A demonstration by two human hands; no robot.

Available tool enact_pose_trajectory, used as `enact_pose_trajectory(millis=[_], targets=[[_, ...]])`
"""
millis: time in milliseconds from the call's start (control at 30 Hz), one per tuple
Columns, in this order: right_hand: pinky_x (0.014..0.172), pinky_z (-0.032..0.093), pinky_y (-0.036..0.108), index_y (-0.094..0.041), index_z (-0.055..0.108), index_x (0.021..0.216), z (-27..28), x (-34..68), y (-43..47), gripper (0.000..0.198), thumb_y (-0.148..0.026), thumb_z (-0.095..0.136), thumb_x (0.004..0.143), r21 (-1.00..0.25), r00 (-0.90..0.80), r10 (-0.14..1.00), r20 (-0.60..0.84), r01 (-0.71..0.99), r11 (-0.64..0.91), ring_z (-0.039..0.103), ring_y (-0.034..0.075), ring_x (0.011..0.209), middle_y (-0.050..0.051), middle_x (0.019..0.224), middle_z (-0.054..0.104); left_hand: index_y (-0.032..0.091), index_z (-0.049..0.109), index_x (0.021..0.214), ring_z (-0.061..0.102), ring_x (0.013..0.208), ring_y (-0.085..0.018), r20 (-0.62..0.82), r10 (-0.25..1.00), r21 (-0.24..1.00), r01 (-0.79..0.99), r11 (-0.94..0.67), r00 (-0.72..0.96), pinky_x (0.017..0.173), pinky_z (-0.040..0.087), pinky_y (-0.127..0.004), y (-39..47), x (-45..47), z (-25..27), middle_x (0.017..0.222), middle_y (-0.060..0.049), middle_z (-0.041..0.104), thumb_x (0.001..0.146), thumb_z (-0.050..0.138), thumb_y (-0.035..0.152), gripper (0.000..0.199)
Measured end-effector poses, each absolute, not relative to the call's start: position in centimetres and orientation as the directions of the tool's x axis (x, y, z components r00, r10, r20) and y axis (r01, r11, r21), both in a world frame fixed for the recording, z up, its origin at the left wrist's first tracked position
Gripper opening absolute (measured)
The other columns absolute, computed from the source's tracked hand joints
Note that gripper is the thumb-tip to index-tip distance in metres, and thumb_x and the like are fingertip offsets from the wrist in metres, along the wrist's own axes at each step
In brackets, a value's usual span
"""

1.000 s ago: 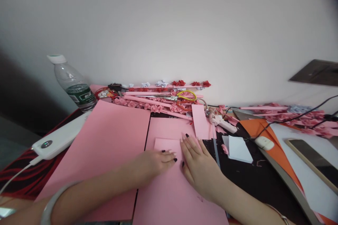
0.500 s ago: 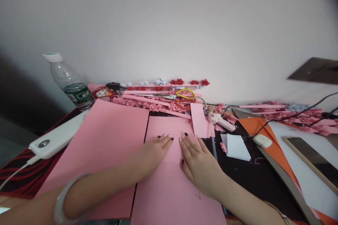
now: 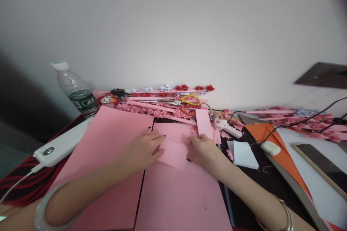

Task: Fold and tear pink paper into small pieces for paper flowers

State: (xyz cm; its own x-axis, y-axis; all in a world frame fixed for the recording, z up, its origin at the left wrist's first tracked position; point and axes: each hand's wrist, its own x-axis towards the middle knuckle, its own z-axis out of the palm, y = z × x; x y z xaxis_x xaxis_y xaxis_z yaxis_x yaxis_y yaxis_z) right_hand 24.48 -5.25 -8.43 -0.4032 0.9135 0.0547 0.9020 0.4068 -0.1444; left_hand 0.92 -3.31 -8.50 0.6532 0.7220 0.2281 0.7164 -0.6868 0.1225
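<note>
- While the left hand and the right hand are apart, a pink paper slip lies between them on the right pink sheet, toward the middle of the tabletop.
- Left hand: fingers spread, thumb at the slip's left edge.
- Right hand: fingers curled at the slip's right edge; cannot tell whether pinching.
- Left pink sheet: partly beneath left hand, toward left edge.
- Yellow-handled scissors: among paper flowers, far edge.
- Glue gun: far edge, right of scissors.
- Water bottle: far left corner.
- Smartphone: right edge.
</note>
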Motion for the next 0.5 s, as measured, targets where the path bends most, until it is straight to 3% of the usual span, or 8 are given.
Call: enact_pose_trajectory(millis=[200, 333, 500], targets=[[0.064, 0.041, 0.026, -0.015, 0.061, 0.086, -8.6, 24.4, -3.9, 0.027, -0.013, 0.067, 0.059, -0.311, -0.378, 0.926, 0.004, 0.879, 0.360, 0.052, 0.019, 0.079, 0.006, 0.085, 0.059, 0.021, 0.056, 0.110, 0.053, 0.096, -0.020, 0.140, 0.790, 0.352, 0.715, -0.603, 0.597, 0.083, 0.043, -0.032, -2.1, 1.4, -8.6, 0.112, -0.006, 0.053, 0.076, 0.056, 0.028, 0.035], [0.064, 0.040, 0.024, -0.016, 0.060, 0.072, -8.2, 24.2, -3.8, 0.005, -0.012, 0.058, 0.070, -0.476, -0.401, 0.914, 0.065, 0.792, 0.382, 0.053, 0.016, 0.074, 0.004, 0.077, 0.059, 0.022, 0.059, 0.107, 0.053, 0.098, -0.019, 0.181, 0.774, 0.475, 0.635, -0.610, 0.607, 0.085, 0.041, -0.029, -1.3, 2.1, -8.5, 0.112, -0.004, 0.056, 0.076, 0.055, 0.025, 0.031], [0.067, 0.038, 0.023, -0.018, 0.063, 0.079, -8.1, 24.1, -3.9, 0.020, -0.008, 0.046, 0.079, -0.622, -0.422, 0.890, 0.174, 0.653, 0.432, 0.056, 0.014, 0.073, 0.002, 0.078, 0.064, 0.023, 0.067, 0.089, 0.059, 0.081, -0.015, 0.154, 0.761, 0.622, 0.537, -0.571, 0.630, 0.072, 0.043, -0.023, -0.8, 3.5, -8.2, 0.087, 0.002, 0.068, 0.085, 0.045, 0.027, 0.023]])
